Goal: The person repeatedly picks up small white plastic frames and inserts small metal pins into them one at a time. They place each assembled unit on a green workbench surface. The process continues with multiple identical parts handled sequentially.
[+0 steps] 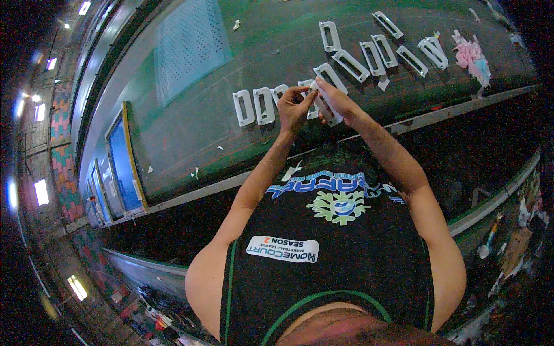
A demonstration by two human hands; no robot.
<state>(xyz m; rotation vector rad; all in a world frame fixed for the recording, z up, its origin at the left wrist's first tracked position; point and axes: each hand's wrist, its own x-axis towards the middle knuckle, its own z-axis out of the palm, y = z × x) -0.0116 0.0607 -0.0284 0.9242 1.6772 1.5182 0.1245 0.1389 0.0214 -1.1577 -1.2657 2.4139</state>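
My right hand (339,102) grips a white plastic frame piece (330,117), held slanted just above the green table near its front edge. Beside it, my left hand (293,108) has thumb and forefinger pinched together at the upper end of that piece. Whatever sits between those fingertips is too small to make out. Left of my hands, similar slotted white frames (250,106) stand in a short row, partly hidden by my left hand. Several more white frames (351,65) lie scattered beyond and to the right.
A pale perforated sheet (193,49) lies on the far left of the green table (190,130). Blue framed panels (122,164) rest at the left end. Pink and light-blue cloth scraps (472,57) lie at right, and small white scraps dot the surface. A raised ledge (199,191) runs along the near edge.
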